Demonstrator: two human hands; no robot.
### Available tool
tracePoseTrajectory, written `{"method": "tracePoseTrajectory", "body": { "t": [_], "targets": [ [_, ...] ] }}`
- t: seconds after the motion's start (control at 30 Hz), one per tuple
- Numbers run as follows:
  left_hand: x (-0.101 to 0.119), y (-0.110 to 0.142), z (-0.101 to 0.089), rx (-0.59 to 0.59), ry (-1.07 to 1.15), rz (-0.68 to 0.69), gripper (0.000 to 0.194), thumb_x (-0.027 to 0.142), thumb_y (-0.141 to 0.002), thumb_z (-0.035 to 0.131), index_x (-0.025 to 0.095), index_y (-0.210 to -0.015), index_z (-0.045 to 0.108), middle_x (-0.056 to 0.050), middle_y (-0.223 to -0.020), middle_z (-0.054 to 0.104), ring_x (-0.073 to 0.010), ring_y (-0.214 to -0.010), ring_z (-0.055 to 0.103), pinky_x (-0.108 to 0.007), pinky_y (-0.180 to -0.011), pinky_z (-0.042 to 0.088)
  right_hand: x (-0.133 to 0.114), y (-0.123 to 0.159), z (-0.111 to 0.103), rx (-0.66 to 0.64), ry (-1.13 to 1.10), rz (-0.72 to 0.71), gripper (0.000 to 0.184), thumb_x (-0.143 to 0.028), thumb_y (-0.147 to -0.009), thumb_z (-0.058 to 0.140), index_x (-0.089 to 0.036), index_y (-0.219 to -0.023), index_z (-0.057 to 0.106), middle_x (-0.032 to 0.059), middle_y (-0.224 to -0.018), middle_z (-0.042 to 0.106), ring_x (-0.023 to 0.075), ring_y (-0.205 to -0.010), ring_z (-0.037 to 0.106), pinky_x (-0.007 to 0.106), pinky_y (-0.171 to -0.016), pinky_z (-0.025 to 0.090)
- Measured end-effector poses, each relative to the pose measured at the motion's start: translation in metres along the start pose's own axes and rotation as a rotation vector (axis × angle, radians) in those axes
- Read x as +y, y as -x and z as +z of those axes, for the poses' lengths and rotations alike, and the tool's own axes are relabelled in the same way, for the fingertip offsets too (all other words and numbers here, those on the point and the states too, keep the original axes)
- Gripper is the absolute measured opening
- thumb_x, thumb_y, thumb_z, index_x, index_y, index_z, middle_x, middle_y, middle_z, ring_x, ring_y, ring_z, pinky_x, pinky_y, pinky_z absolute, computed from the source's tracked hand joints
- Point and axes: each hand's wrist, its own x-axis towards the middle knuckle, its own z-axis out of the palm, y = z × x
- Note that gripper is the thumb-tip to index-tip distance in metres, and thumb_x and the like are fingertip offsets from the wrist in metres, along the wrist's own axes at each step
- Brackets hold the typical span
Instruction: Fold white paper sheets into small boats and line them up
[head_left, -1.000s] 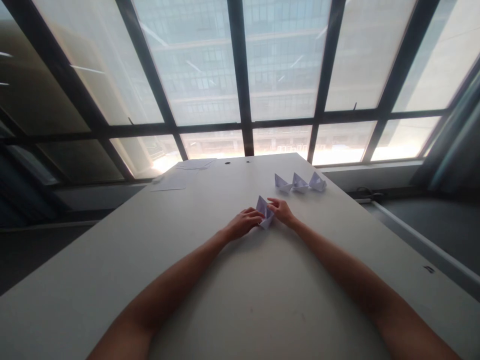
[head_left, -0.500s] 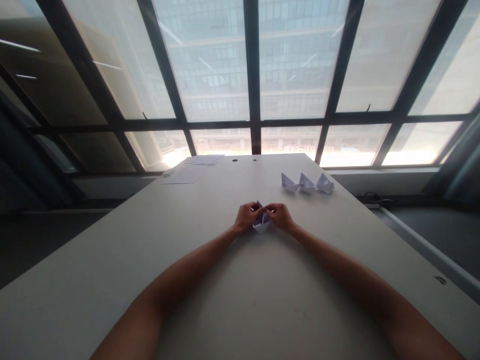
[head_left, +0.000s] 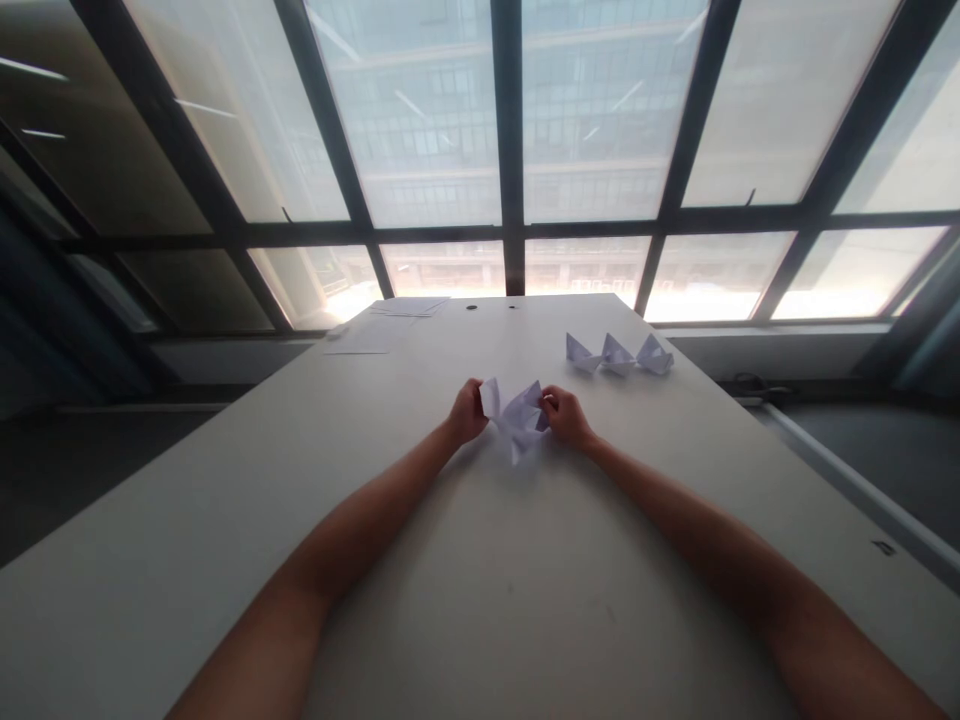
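Observation:
Between my two hands is a folded white paper, its flaps spread outward and its lower tip near the table. My left hand pinches its left flap, with the fingertips partly hidden behind the paper. On the other side, my right hand grips the right edge between thumb and fingers. Three folded paper boats stand in a row beyond my right hand: a left one, a middle one and a right one.
The white table stretches ahead to the windows. Flat white sheets lie at its far left, some overlapping. Two dark holes sit near the far edge. A small dark mark is on the table at the right.
My hands have moved apart, and the folded paper between them has opened out wider. The boats in the row stay put; the view has tilted slightly downward.

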Motion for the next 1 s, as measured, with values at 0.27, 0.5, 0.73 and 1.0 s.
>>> {"method": "tracePoseTrajectory", "body": {
  "t": [0.27,0.5,0.73,1.0],
  "targets": [
    [-0.013,0.002,0.006,0.036,0.03,0.054,0.016,0.028,-0.079,0.067,0.017,-0.089,0.059,0.0,-0.071,0.065,-0.0154,-0.061,0.063,-0.026,-0.06,0.05,0.002,-0.004,-0.005,0.171,-0.004,0.006,0.019,-0.036,-0.086,0.049,-0.019,-0.085,0.058,-0.0007,-0.063,0.06,0.0144,-0.056,0.05,0.024,-0.054,0.036],
    [-0.016,0.017,0.01,-0.215,-0.033,-0.13,0.038,0.026,-0.069,0.082,0.011,-0.099,0.066,-0.013,-0.09,0.073,-0.0236,-0.074,0.069,-0.036,-0.072,0.056,-0.002,-0.005,-0.008,0.291,0.083,-0.022,0.019,-0.036,-0.084,0.054,-0.019,-0.091,0.055,0.0042,-0.082,0.063,0.0174,-0.071,0.055,0.027,-0.064,0.042],
    [-0.026,0.013,0.018,-0.097,-0.121,0.013,0.031,0.03,-0.073,0.079,0.01,-0.095,0.069,-0.012,-0.089,0.073,-0.023,-0.078,0.069,-0.034,-0.072,0.055,-0.012,-0.001,-0.013,0.226,0.248,-0.105,0.01,-0.021,-0.079,0.054,-0.02,-0.08,0.064,0.0018,-0.074,0.06,0.0166,-0.069,0.052,0.027,-0.069,0.042],
    [-0.015,0.025,0.014,-0.305,-0.011,-0.052,0.046,0.03,-0.063,0.087,0.008,-0.099,0.068,-0.011,-0.09,0.072,-0.0196,-0.072,0.067,-0.032,-0.07,0.054,-0.016,-0.001,-0.013,-0.009,-0.051,0.038,0.018,-0.025,-0.066,0.059,-0.016,-0.076,0.071,0.004,-0.076,0.069,0.0174,-0.066,0.055,0.026,-0.06,0.044]
  ]
}}
